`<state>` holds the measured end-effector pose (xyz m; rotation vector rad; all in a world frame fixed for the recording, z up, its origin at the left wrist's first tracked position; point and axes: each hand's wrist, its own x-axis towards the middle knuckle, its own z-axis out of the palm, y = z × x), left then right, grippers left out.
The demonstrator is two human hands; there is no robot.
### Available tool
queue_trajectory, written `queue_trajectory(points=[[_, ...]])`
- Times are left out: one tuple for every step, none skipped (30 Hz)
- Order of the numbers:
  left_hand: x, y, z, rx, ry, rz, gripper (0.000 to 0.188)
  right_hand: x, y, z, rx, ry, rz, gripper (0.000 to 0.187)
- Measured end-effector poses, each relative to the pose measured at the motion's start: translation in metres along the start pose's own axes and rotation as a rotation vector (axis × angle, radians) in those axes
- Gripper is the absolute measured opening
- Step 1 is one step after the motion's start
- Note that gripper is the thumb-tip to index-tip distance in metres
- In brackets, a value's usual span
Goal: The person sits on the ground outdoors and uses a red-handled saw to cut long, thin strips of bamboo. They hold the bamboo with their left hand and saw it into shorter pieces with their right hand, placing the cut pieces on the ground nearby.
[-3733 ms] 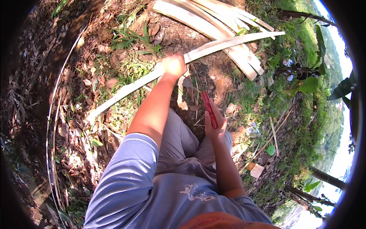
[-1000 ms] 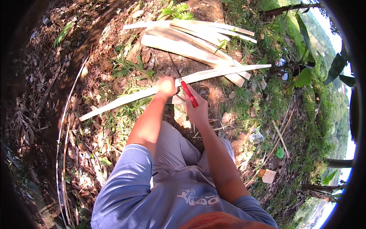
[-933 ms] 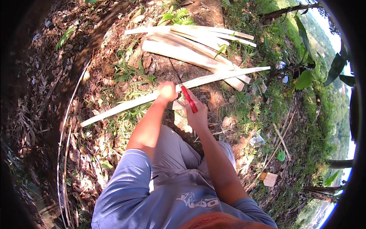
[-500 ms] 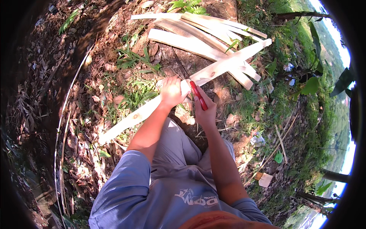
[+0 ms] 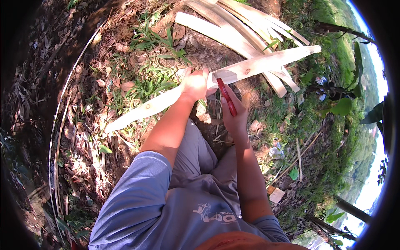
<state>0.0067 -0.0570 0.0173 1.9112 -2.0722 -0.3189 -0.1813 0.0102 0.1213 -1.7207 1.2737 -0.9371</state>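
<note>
A long pale board [image 5: 146, 107] lies slantwise in front of me, its far end resting over other boards. My left hand [image 5: 195, 85] is closed around the board near its middle, knuckles up. Just to the right of it, my right hand [image 5: 236, 118] grips the red handle of what looks like a hand saw [image 5: 227, 99]. The handle's front end meets the board's near edge beside my left hand. Its blade does not show clearly now. A shadow falls across the board there.
Several pale boards [image 5: 216, 35] lie in a loose pile ahead. Leaf litter and green tufts [image 5: 154, 37] cover the ground. A long thin strip [image 5: 75, 68] curves along the left. A small wood block [image 5: 276, 195] and thin sticks [image 5: 299, 158] lie at right, near a leafy slope.
The view has shifted, so the board pile sits higher and further right. The dark blade seen beyond the board earlier is no longer visible there. Both hands keep their grips.
</note>
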Motion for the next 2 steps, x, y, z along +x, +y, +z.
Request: queue_trajectory(points=[[0.0015, -0.0017, -0.0019, -0.001, -0.038, 0.003, 0.079, 0.0007, 0.0028, 0.001, -0.024, -0.007, -0.025, 0.048], [0.0029, -0.0034, -0.0038, -0.002, -0.076, 0.007, 0.08, -0.0002, 0.0073, 0.0029, -0.021, -0.004, -0.002, 0.048]])
